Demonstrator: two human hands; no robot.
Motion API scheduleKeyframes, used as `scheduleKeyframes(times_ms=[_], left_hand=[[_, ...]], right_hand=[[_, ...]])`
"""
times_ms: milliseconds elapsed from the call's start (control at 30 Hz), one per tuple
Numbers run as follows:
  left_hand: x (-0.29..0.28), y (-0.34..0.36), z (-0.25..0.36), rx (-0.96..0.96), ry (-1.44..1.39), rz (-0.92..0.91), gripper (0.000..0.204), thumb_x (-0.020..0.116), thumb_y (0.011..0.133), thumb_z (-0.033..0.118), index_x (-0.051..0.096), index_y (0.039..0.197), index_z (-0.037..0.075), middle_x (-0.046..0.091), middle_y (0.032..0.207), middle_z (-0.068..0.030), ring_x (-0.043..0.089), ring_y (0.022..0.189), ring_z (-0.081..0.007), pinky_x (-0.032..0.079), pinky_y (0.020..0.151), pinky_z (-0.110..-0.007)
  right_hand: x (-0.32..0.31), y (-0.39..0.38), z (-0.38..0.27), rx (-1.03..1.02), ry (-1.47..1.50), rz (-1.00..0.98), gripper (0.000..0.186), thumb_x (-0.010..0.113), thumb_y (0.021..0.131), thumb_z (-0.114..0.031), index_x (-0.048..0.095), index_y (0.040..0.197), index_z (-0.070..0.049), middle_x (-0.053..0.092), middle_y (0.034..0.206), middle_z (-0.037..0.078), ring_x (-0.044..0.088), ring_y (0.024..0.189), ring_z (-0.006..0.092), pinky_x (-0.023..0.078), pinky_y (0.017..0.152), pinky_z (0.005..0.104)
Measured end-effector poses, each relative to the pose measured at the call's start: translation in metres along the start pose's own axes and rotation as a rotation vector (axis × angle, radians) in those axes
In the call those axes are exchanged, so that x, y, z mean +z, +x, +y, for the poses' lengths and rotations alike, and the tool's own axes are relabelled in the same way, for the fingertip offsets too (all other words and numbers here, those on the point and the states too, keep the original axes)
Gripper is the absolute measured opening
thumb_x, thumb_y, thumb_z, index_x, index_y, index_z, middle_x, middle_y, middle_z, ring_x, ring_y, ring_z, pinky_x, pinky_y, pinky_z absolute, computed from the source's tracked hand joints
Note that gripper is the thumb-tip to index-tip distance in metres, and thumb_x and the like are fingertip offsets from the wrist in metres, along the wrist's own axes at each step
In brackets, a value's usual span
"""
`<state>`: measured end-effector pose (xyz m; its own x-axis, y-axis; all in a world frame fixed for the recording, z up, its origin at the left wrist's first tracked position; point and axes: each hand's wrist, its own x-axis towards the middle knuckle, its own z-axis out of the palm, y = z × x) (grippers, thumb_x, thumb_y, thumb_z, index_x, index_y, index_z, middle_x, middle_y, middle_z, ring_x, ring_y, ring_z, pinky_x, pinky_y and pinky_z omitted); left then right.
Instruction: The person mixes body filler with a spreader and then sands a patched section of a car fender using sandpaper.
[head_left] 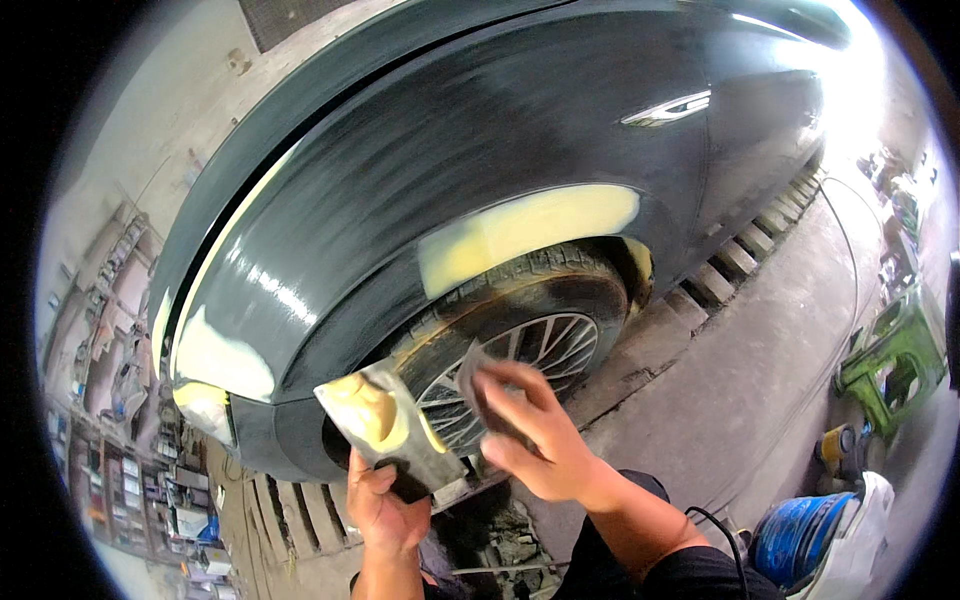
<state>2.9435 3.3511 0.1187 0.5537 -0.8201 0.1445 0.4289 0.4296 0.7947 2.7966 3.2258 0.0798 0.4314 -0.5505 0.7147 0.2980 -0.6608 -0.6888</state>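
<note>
My left hand grips a flat metal plate carrying a mound of pale yellow paste. Just right of it, my right hand is closed on a thin dark spreader, blurred by motion. Both hands are low in front of the spoked wheel of a dark car. Pale yellow patches mark the wheel arch, the lower corner and the long seam on the left of the body panel.
Cluttered shelves line the wall at left. Wooden slats lie below the car. A green stool, a yellow can, a blue drum and a cable are on the right-hand floor.
</note>
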Motion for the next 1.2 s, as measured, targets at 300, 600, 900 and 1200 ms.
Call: scheduleKeyframes(times_ms=[300,600,900,1200], left_hand=[[0.024,0.011,-0.004,0.039,0.075,0.014,0.065,0.048,0.075,0.002,0.038,0.139,-0.002,0.050,0.136,-0.0154,0.050,0.125,-0.0308,0.038,0.108,-0.045],[0.013,0.015,-0.013,0.225,0.261,-0.091,0.061,0.047,0.076,-0.001,0.043,0.137,-0.003,0.052,0.134,-0.0158,0.051,0.124,-0.0324,0.038,0.107,-0.046],[-0.022,-0.016,-0.025,0.018,0.171,0.080,0.070,0.055,0.068,0.002,0.042,0.137,-0.002,0.053,0.131,-0.0154,0.053,0.120,-0.0328,0.043,0.103,-0.045],[-0.026,-0.025,-0.033,-0.051,0.211,0.107,0.067,0.049,0.071,0.003,0.040,0.138,-0.002,0.053,0.131,-0.0160,0.054,0.118,-0.0325,0.046,0.101,-0.046]], right_hand=[[-0.037,-0.008,-0.006,-0.019,-0.276,0.000,0.043,0.072,0.079,-0.015,0.064,0.122,-0.012,0.054,0.127,0.011,0.050,0.113,0.0355,0.040,0.096,0.0443],[-0.039,-0.015,0.000,0.097,-0.596,-0.118,0.046,0.069,0.078,-0.018,0.061,0.122,-0.019,0.048,0.134,0.007,0.045,0.119,0.0380,0.038,0.092,0.0504],[-0.063,0.058,0.041,0.092,-0.895,0.380,0.054,0.063,0.084,-0.019,0.049,0.137,-0.016,0.037,0.144,0.010,0.037,0.125,0.0380,0.032,0.099,0.0508],[-0.048,0.077,0.047,0.056,-0.895,0.396,0.056,0.064,0.083,-0.017,0.050,0.137,-0.018,0.037,0.143,0.011,0.038,0.122,0.0413,0.033,0.097,0.0530]])
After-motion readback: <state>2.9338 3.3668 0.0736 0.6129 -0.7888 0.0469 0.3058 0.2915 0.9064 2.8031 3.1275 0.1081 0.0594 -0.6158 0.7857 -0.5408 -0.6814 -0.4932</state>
